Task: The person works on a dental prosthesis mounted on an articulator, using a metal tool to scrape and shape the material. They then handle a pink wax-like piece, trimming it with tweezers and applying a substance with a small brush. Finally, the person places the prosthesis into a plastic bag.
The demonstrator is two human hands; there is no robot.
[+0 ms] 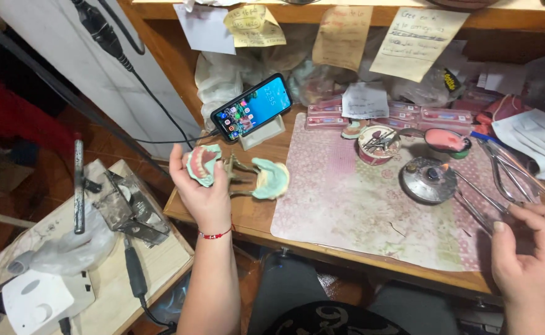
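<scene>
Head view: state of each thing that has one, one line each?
left hand: raised, gripping the denture model
denture model: held up off the bench, teeth side showing
articulator: lying on the bench beside the left hand, green cast on it
right hand: holding a thin metal instrument
metal instrument: tip at the burner flame
burner: lit, small flame
phone: screen on, propped on a stand, cable plugged in

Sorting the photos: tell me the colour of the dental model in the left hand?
Pale green with pink gums, seen in the head view: dental model.
</scene>
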